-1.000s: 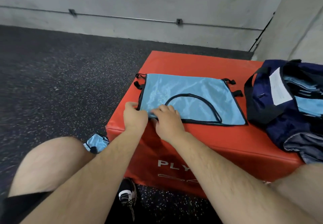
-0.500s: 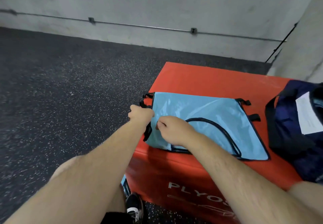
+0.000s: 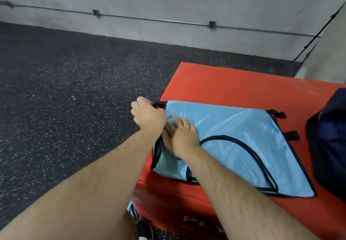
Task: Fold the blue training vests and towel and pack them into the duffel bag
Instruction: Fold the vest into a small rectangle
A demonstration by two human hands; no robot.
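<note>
Seen from the head camera, the blue vest (image 3: 234,136) lies flat on the red box (image 3: 224,82), with the duffel bag (image 3: 331,136) just beside it on the right. The left hand (image 3: 148,114) is curled round the vest's far left corner by a black strap (image 3: 159,106). The right hand (image 3: 182,135) presses flat near that edge, fingers straight. I'd carry the corner across evenly and crease against the flat hand, since the fabric looks slippery.

Left hand (image 3: 148,116) curls in a grip; right hand (image 3: 182,136) lies flat beside it.
</note>
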